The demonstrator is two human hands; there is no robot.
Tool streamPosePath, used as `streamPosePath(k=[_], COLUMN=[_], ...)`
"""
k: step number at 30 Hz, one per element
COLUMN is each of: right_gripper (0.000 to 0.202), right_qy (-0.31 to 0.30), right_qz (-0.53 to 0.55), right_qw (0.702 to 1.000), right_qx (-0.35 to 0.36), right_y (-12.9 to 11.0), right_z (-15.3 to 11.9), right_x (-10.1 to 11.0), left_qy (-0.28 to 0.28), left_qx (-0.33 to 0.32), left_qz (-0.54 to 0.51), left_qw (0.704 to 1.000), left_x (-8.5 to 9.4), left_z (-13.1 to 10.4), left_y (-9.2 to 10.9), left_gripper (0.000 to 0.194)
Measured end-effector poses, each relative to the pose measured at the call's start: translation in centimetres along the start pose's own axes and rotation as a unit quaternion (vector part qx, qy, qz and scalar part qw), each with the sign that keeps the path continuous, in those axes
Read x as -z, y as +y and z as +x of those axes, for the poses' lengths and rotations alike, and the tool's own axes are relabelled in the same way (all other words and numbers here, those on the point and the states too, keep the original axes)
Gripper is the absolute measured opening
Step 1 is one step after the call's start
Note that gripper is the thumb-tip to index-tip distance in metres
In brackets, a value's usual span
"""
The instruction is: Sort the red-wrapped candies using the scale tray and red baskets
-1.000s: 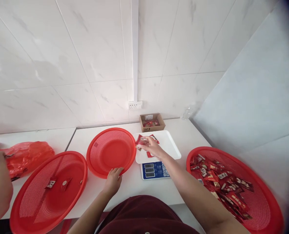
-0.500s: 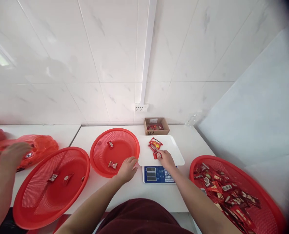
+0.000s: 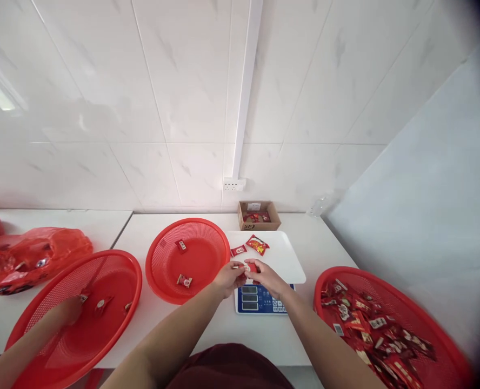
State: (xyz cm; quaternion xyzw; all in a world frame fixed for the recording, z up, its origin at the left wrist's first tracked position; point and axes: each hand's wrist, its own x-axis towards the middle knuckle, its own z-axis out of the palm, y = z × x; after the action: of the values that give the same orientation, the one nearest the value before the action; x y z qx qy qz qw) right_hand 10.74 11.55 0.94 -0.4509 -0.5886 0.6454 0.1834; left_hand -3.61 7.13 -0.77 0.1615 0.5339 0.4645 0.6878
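Observation:
Above the front edge of the scale's white tray (image 3: 286, 259), my left hand (image 3: 230, 278) and my right hand (image 3: 266, 278) meet around one small red packet (image 3: 250, 268). Both hands pinch it between the fingertips. Two more packets lie on the tray: a small red one (image 3: 239, 250) and a larger red and yellow one (image 3: 258, 245). The blue scale panel (image 3: 260, 300) shows partly below my hands. Left of the tray, a round red basket (image 3: 188, 259) holds two small packets.
A red basket (image 3: 438, 329) full of packets stands at the right. Behind the scale is a cardboard box (image 3: 260, 224). At the left, another person's hand (image 3: 67, 312) reaches into a red basket (image 3: 132, 265), near a red plastic bag (image 3: 57, 246).
My left hand has moved right to meet my right hand, which has lifted a packet from the tray. The other person's hand has moved from the plastic bag into the left basket.

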Motion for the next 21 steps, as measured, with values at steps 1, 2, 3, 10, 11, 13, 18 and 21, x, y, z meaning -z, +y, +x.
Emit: streamPosePath(k=[1,2,3,10,11,13,18,21], right_gripper=[0.042,0.042,0.040,0.028,0.029,0.034,0.056,0.061], right_qy=[-0.009,-0.009,-0.002,0.050,0.047,0.042,-0.028,-0.054], right_qz=[0.025,0.050,0.074,0.114,0.086,0.019,-0.107,-0.121], right_qw=[0.999,0.998,0.996,0.991,0.992,0.991,0.983,0.979], right_qx=[-0.017,-0.035,-0.050,0.056,0.084,0.129,0.148,0.157], right_y=[0.2,0.3,0.5,-0.5,-0.8,-1.0,-0.7,-0.5], right_z=[0.2,0.4,0.7,3.3,3.5,3.8,4.4,5.5], right_x=[-0.1,-0.2,-0.3,-4.4,-5.2,-6.8,-9.0,-8.4], left_qy=[0.012,0.023,0.033,0.022,0.006,-0.022,-0.002,0.073], left_qx=[0.002,0.003,0.004,0.021,0.028,0.033,0.019,0.002], left_qz=[-0.012,-0.023,-0.034,-0.145,-0.170,-0.201,-0.157,-0.135], left_qw=[1.000,0.999,0.999,0.989,0.985,0.979,0.987,0.988], left_x=[0.9,1.8,2.6,4.6,4.5,4.2,4.7,6.1], left_z=[-0.3,-0.6,-1.0,-2.5,-2.6,-2.6,-2.7,-2.8], left_y=[-0.1,-0.1,0.0,1.0,1.2,1.5,1.8,2.1], left_gripper=[0.017,0.017,0.017,0.005,0.005,0.012,0.018,0.024])
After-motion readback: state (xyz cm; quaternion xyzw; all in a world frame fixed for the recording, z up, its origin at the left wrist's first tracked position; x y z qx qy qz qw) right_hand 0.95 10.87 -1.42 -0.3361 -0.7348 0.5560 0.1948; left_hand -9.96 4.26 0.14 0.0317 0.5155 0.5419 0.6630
